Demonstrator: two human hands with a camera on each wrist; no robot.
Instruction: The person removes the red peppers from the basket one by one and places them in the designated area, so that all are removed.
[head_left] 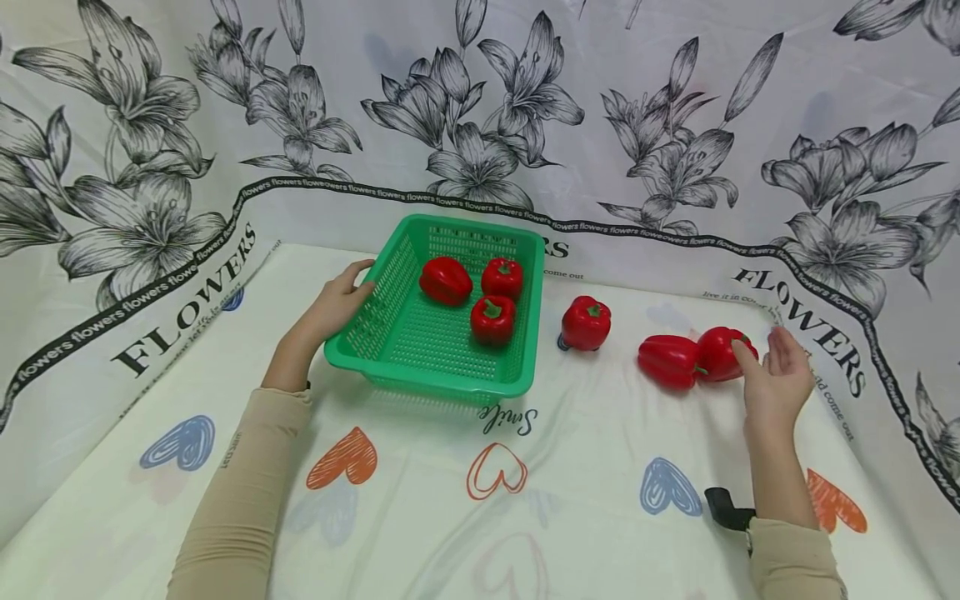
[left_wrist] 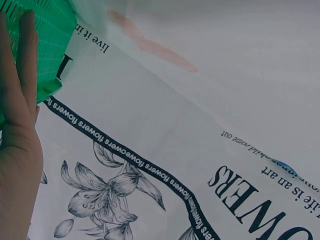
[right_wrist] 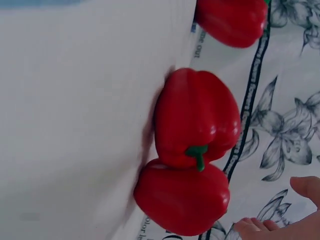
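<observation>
My left hand point(head_left: 341, 304) rests against the left rim of a green plastic basket point(head_left: 431, 383); in the left wrist view its fingers point(left_wrist: 27, 55) lie straight along the basket's side. Inside the basket are a bell pepper point(head_left: 446, 282) on its side and two more, stems up. My right hand point(head_left: 780, 387) is beside the rightmost red bell pepper point(head_left: 720, 354), its thumb overlapping that pepper in the head view. In the right wrist view, the fingers are spread apart, with nothing between them. Touching that pepper is another bell pepper point(right_wrist: 192, 115) lying with its green stem toward it.
A single bell pepper point(head_left: 586, 323) stands just right of the basket. White cloth with printed hearts and lettering covers the table point(head_left: 585, 533). Behind it rises a flower-printed cloth point(head_left: 675, 50) with a black lettered band.
</observation>
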